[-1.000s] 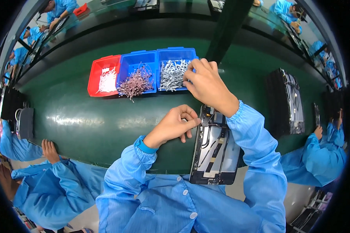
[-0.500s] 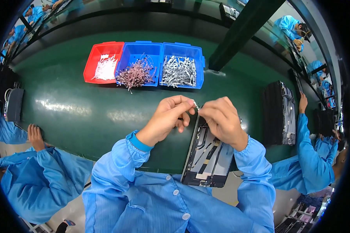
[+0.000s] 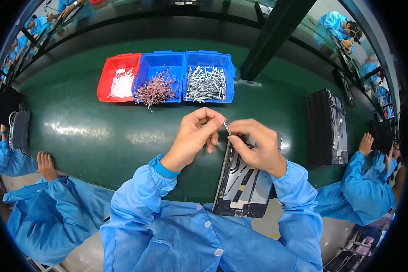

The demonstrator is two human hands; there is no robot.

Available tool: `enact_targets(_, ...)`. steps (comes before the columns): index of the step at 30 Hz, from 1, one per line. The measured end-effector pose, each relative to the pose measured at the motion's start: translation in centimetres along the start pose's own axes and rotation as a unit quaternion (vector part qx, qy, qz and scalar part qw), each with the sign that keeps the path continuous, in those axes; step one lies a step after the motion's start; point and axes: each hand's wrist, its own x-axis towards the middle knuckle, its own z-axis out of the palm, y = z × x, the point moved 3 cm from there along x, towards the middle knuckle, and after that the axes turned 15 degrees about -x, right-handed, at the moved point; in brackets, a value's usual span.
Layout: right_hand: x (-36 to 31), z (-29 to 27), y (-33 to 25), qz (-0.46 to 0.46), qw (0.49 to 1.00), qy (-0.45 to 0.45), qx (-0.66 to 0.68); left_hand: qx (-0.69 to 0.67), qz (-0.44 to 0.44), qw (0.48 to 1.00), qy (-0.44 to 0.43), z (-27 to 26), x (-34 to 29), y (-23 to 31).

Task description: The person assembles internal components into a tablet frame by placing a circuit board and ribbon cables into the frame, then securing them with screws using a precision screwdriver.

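Observation:
Between the thumb and forefinger of my left hand [image 3: 192,136] is a small silvery strip [image 3: 227,128], like those in the right-hand blue bin. My right hand [image 3: 259,147] is closed around its lower end, thumb below and curled forefinger above. Exactly how the right fingertips meet it is too small to make out. Under my right hand lies an opened tablet-like panel [image 3: 258,188], its inner side up with black ribbon cables and a grey sheet. It is tilted and overhangs the table's near edge; my right hand hides part of its far end.
Across the green table [image 3: 86,156] stand a red bin [image 3: 103,84] of white strips, a blue bin [image 3: 148,59] of thin brownish wires and a blue bin [image 3: 231,86] of silvery strips. A dark post [image 3: 269,45] rises behind. Stacked panels [image 3: 319,129] stand right; co-workers sit both sides.
My right hand has turned and dropped slightly, its thumb now showing below the strip. The strip shows more between my hands. At the right, a co-worker's arm has drawn down and outward.

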Motion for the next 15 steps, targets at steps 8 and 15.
enact_targets(8,-0.2,0.9,1.5,0.281,0.935,-0.02,0.218,0.078,0.045,0.996,-0.004,0.9,-0.5,0.8)
enact_targets(15,0.7,-0.6,0.2,0.217,0.967,-0.074,0.109,-0.021,-0.06,0.998,0.005,0.4,-0.4,0.9)
